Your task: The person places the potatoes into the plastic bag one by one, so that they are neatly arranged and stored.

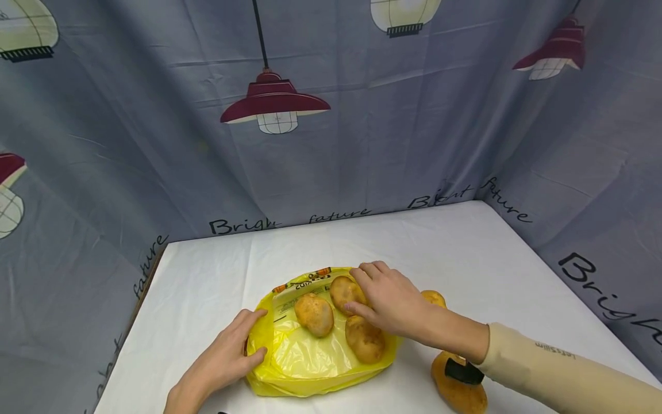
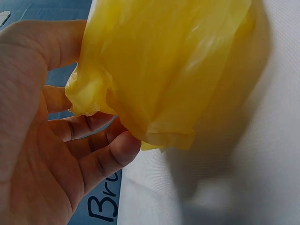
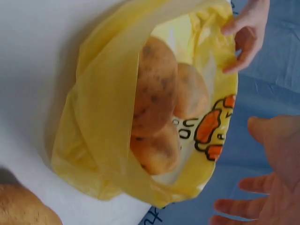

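Observation:
A yellow plastic bag lies with its mouth spread, holding three potatoes: one on the left, one at the back and one at the right front. My left hand grips the bag's left rim; in the left wrist view, its fingers curl behind the yellow plastic. Over the bag's right side is my right hand, partly covering the potatoes in the head view. In the right wrist view that hand has spread fingers and nothing in its grasp.
Two more potatoes are on the white table right of the bag: one behind my right wrist, another nearer, partly covered by a black wrist-mounted piece. A grey-blue printed curtain hangs around the table.

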A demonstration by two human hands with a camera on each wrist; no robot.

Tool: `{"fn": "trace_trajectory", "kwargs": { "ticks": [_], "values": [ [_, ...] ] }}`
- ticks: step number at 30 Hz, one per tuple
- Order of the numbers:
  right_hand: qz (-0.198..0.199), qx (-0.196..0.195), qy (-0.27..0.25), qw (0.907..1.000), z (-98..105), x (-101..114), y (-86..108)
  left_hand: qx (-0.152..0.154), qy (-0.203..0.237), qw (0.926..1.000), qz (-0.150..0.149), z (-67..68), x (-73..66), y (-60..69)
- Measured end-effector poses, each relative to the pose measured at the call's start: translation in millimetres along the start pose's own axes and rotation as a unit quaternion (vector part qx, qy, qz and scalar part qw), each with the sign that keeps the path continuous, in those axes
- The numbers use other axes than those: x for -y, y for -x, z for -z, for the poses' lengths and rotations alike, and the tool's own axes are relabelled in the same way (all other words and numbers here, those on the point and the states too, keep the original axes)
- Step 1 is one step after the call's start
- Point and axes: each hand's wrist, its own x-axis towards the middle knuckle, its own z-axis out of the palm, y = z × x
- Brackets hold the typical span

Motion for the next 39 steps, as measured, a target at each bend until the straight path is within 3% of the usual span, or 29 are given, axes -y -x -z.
{"fn": "trace_trajectory", "kwargs": {
  "ticks": [3,10,21,27,39],
  "values": [
    [0.007,-0.015,0.023,0.9996,2,-6,-1.9,0.003,0.002,1.0,0.006,-0.1,-0.3,-0.2],
    [-0.001,-0.007,0.058,0.9983,3,-14,-5.4,0.005,0.004,0.9999,0.009,-0.1,-1.3,-0.1],
    [0.003,-0.002,0.075,0.9972,6,-22,-8.4,0.005,0.003,1.0,0.007,0.3,-2.7,0.1],
    [-0.008,-0.011,0.075,0.9971,9,-26,-9.1,0.003,-0.001,1.0,0.0,0.5,-1.9,0.6],
    [-0.045,0.016,0.063,0.9969,12,-34,-3.3,0.003,-0.005,1.0,0.001,1.3,-2.1,0.5]
  ]
}}
